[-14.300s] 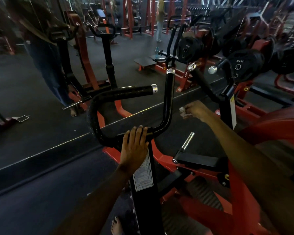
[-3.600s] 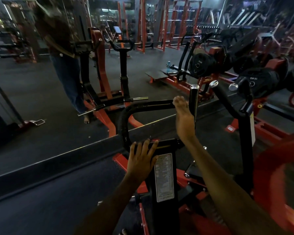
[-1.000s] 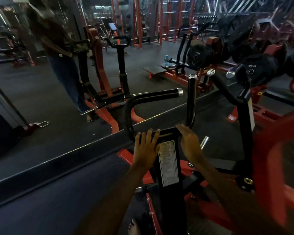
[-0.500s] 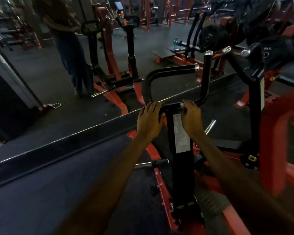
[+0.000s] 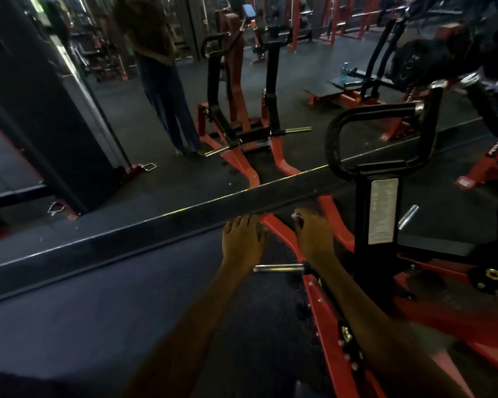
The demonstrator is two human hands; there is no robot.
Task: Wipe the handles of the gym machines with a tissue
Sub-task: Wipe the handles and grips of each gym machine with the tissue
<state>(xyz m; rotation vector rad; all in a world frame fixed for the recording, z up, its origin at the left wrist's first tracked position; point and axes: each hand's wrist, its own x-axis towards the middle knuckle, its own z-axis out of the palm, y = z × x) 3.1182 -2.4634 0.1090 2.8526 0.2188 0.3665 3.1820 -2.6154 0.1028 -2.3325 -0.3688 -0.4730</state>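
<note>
Two hands low, left hand (image 5: 242, 242) flat and empty, right hand (image 5: 312, 237) pinching tissue (image 5: 295, 215)

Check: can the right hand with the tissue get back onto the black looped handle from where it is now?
Probably yes. The right hand, pinching the tissue, hangs low and left of the black looped handle. Only open air lies between them; the left hand sits further left, out of the way.

Machine frame (image 5: 325, 334) red-orange. Handles (image 5: 335, 139) black, silver end caps. Upright post (image 5: 362, 225) black, white label (image 5: 383, 211). Floor (image 5: 84, 326) dark grey. Tissue (image 5: 294, 215) white, in right hand (image 5: 314, 237).
</note>
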